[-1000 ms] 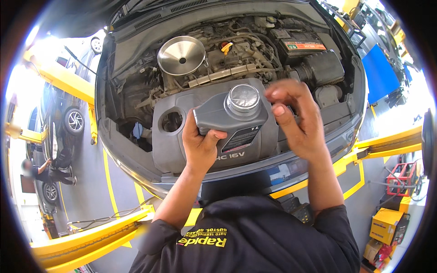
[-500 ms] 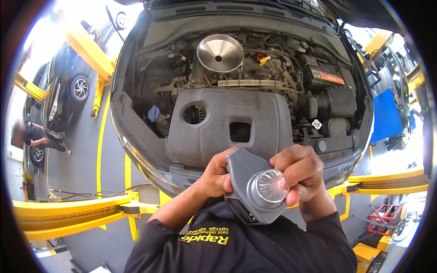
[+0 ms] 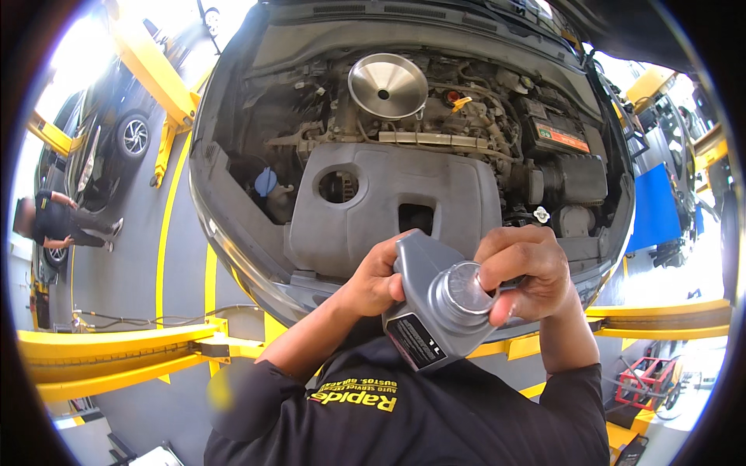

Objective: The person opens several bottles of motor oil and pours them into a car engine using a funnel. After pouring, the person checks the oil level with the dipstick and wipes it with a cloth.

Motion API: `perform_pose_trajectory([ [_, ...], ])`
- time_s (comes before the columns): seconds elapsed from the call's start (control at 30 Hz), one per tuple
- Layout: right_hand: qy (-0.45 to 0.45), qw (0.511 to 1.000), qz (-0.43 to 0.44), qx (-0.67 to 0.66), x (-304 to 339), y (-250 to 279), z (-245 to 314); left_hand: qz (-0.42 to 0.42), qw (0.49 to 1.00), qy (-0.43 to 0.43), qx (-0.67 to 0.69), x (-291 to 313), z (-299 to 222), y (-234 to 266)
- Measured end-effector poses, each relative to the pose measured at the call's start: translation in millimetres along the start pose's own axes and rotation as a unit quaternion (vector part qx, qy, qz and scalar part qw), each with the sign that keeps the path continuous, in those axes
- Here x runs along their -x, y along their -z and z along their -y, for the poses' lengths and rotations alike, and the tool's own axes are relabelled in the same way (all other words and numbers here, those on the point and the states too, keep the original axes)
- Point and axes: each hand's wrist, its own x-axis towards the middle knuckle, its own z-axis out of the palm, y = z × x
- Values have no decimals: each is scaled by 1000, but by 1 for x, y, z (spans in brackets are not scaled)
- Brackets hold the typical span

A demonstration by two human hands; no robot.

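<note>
Between my two hands is a grey plastic bottle (image 3: 426,268), tilted, with a dark label on its lower side. My left hand (image 3: 377,279) is wrapped round the bottle's side near its narrow end. The bottle's round mouth carries a shiny silvery seal (image 3: 466,287). Fingers and thumb of my right hand (image 3: 528,268) pinch at the seal's right edge; the fingertips partly cover it. Beyond the bottle lies the engine cover (image 3: 381,167), loose-looking over the front of the engine bay. A metal funnel (image 3: 400,76) sits on the engine farther back.
Right of the funnel is a red-rimmed opening (image 3: 452,97) with a yellow handle (image 3: 461,103) beside it. A battery (image 3: 559,138) stands at the right. Yellow lift arms (image 3: 116,353) flank the car front. Another person (image 3: 58,221) stands at the far left beside a dark car.
The bottle has turned slightly, showing more of its label. My right hand has risen a little, its fingers shifting at the seal, which looks less glossy. The other person has changed posture.
</note>
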Motion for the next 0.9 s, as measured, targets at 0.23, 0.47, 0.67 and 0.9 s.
perform_pose_trajectory([
  [0.23, 96, 991, -91, 30, 8, -13, -17, 75, 997, 24, 18, -16, -3, -4],
  [0.47, 30, 997, -58, -41, -1, -16, -30, 92, 994, -38, 40, -11, -4, 4],
  [0.67, 6, 993, 0, 121, -35, -14, -10, -40, 996, -77, -32, 9, -15, 11],
  [0.9, -30, 935, -52, 350, -57, -23, 25, -238, 868, -214, -378, 13, -33, 9],
])
